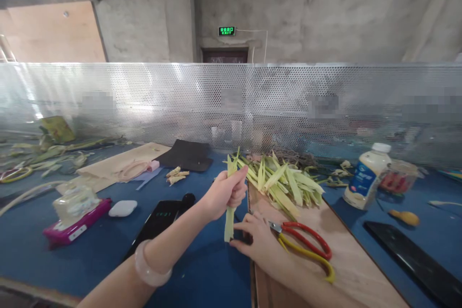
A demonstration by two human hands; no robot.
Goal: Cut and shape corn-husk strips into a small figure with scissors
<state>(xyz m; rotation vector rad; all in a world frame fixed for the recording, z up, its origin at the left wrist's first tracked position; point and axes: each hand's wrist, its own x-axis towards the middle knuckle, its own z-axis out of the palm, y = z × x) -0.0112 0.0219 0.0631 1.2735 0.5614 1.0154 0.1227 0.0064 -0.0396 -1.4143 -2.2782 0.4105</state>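
Note:
My left hand (229, 192) is closed round a pale green corn husk strip (229, 225), which stands upright with its split top above the fist. At the strip's lower end is my right hand (262, 238), thumb and forefinger apart at its edge; whether they touch it I cannot tell. Just right of that hand, scissors (306, 245) with one red and one yellow handle lie on a wooden board (346, 250), their blades partly hidden by the hand. Behind both hands a pile of husk leaves (285, 178) covers the board's far end.
On the right stand a bottle (368, 175) and a clear tub (399, 178), with a black phone (411, 260) nearer. To the left lie another phone (155, 221), a white case (123, 208) and a purple tissue pack (77, 224). A perforated metal screen (162, 101) closes the back.

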